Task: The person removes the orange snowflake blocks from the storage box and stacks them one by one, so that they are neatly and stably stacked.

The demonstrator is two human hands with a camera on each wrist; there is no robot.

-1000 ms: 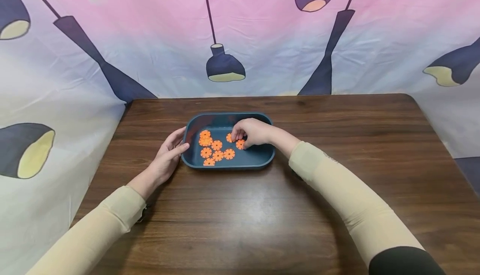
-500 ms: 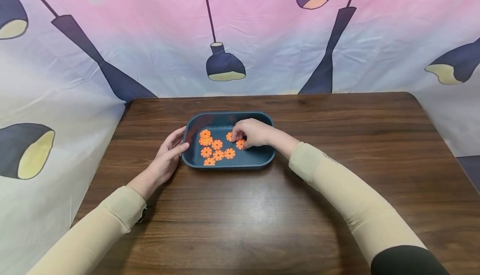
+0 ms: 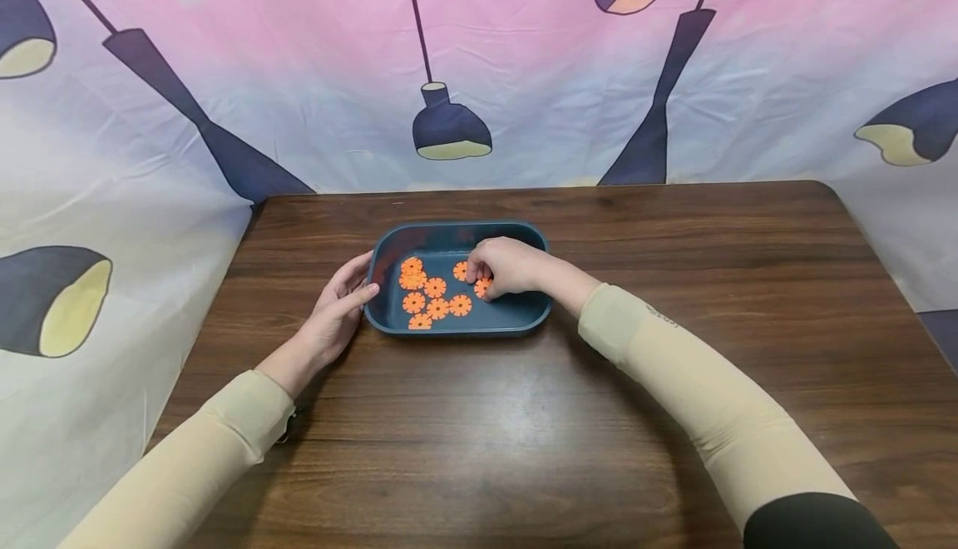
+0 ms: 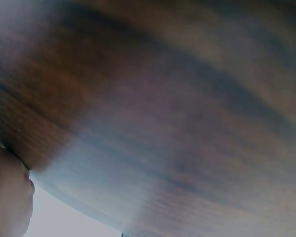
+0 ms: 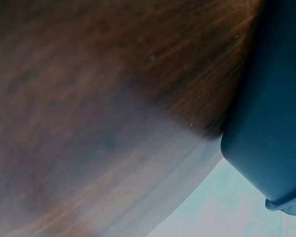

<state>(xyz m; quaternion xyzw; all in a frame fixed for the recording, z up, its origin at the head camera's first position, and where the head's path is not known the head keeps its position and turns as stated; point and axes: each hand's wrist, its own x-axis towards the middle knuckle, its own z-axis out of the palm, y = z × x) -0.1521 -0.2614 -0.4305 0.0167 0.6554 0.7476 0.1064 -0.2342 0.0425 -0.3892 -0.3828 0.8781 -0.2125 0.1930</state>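
A dark teal rectangular tray [image 3: 512,313] with rounded corners sits on the table and holds several flat orange notched discs [image 3: 414,303], mostly in its left half, some overlapping. My left hand [image 3: 333,308] grips the tray's left end, thumb over the rim and fingers along the outside wall. Inside the right half, my right hand [image 3: 511,266] has curled fingers, with thumb and forefinger pinching one orange notched disc [image 3: 482,287]; the hand partly covers it. Another disc [image 3: 460,270] lies by its fingertips. In the right wrist view the tray's outer wall [image 5: 271,108] fills the right side.
The brown wood-grain table [image 3: 479,424] extends around the tray, its far edge close behind. A fabric backdrop [image 3: 329,58] printed with hanging lamps rises behind the table. The left wrist view shows mostly blurred table top [image 4: 153,113] and part of a hand [image 4: 7,192].
Both hands and the tray stay nearly still; the whole view shifts only slightly. The discs keep their places.
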